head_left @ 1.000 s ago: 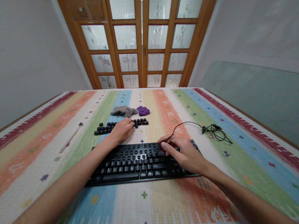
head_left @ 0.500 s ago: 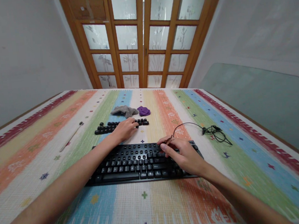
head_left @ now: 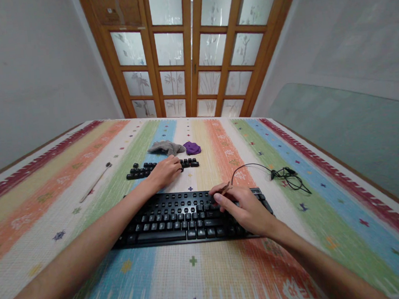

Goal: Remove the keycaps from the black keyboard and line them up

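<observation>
A black keyboard (head_left: 171, 223) lies across the cloth in front of me; its upper rows show bare key stems, the lower rows still carry caps. Beyond it, loose black keycaps (head_left: 140, 173) sit in rows. My left hand (head_left: 168, 172) reaches over the keyboard to these rows, fingers curled down on a keycap (head_left: 181, 168) that is mostly covered. Over the keyboard's right part, my right hand (head_left: 242, 204) is closed, pinching a small thin brown tool (head_left: 226, 188) whose exact kind I cannot make out.
A brush (head_left: 96, 182) with a dark head lies to the left. Behind the keycaps are a grey cloth (head_left: 166, 147) and a crumpled purple cloth (head_left: 192, 148). The keyboard's black cable (head_left: 287, 175) is bundled at right on the striped tablecloth (head_left: 176, 274).
My left hand has shifted very slightly left and away from me at the keycap rows. The right hand stays over the keyboard with the brown tool.
</observation>
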A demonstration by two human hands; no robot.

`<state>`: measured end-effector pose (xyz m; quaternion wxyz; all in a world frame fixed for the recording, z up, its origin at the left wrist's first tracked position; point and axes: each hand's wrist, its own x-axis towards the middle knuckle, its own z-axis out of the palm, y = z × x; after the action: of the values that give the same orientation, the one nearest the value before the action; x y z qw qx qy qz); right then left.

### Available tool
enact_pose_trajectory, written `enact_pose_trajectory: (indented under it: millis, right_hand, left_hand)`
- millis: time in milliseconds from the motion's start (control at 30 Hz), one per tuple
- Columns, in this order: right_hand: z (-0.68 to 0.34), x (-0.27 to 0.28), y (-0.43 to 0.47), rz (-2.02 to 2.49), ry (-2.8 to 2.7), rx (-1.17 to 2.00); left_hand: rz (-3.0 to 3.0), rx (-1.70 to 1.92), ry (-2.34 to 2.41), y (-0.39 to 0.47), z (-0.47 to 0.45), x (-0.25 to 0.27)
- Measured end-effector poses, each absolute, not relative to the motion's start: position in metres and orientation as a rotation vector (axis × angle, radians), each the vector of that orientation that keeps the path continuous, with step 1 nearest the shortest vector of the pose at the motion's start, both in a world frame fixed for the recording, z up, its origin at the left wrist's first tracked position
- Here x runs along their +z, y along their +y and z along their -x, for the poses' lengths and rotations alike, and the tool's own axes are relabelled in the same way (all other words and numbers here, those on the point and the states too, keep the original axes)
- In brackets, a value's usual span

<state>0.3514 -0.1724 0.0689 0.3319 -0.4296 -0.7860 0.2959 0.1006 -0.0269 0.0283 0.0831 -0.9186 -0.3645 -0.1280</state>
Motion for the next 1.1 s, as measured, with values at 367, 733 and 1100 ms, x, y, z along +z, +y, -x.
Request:
enact_pose_trajectory:
  millis: [367,733,1100]
  right_hand:
    - [-0.3538,0.0661,-0.1728,1.141,-2.055,0.774]
    - [-0.3521,0.0686,-0.1732,1.136,-2.051,0.791]
    - [-0.3534,0.0677,-0.1733,1.138,-2.038,0.797]
  left_hand:
    - [2.835,-0.428,-0.941,-0.0189,-0.0990,0.0227]
    - [2.818,-0.498,-1.070,-0.0230,-0.0996,0.0291]
    - [2.815,-0.471,-1.112,-0.0240,-0.0978,0.0272]
